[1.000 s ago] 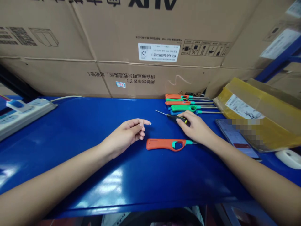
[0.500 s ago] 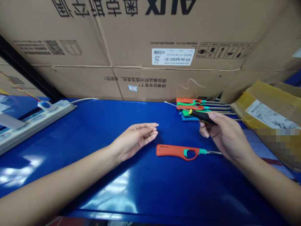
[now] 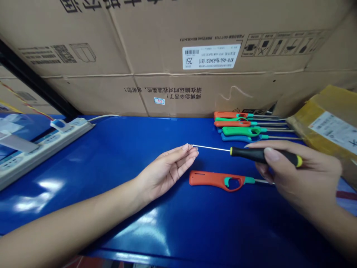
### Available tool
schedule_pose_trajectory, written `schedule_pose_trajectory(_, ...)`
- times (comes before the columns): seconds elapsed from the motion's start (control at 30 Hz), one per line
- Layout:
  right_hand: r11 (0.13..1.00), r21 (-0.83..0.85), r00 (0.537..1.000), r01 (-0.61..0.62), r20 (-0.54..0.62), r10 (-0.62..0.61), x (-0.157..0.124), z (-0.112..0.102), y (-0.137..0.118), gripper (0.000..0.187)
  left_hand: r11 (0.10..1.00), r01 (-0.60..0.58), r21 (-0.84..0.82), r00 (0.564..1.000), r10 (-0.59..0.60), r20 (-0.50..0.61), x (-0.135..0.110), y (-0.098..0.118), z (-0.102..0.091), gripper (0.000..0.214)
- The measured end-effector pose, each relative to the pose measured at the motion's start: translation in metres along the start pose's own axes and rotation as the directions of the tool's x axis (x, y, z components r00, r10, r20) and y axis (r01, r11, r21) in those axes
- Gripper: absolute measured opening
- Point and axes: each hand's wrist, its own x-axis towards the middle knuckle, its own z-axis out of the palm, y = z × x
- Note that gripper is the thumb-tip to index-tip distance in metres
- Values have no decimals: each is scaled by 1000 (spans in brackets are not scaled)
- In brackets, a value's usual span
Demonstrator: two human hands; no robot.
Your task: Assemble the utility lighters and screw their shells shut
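My right hand (image 3: 304, 176) is wrapped around the black-and-yellow handle of a screwdriver (image 3: 248, 153), whose thin shaft points left. The shaft's tip meets the fingertips of my left hand (image 3: 167, 167). Those fingers are pinched together; what sits between them, if anything, is too small to make out. Just below the hands, an orange lighter (image 3: 208, 179) with a long metal nozzle and a teal trigger lies flat on the blue table, its nozzle end partly behind my right hand.
Several orange, green and blue long-nozzle lighters (image 3: 237, 131) lie grouped at the back right, beside a yellow-taped package (image 3: 329, 108). A large cardboard box (image 3: 106, 95) stands along the back. On the left is a white power strip (image 3: 44, 143) with plugs and cables.
The screwdriver has swung level and come down, so its tip now reaches my left fingertips. My right hand has moved right and turned; my left hand has shifted slightly right.
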Motion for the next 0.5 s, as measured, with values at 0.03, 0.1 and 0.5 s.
schedule_pose_trajectory(0.03, 997, -67, 999, 33, -10, -34, -3, 0, 0, 10, 1000, -2, -7, 1000, 2, -1, -1, 0, 1, 23)
schedule_pose_trajectory(0.1, 985, -145, 996, 91, -11, -93, -7, 0, 1, 10, 1000, -9, -16, 1000, 9, -4, -2, -1, 2, 24)
schedule_pose_trajectory(0.5, 976, -165, 990, 139, 21, -138, -9, 2, 2, 12, 999, -22, -45, 1000, 21, -16, -3, 0, 3, 27)
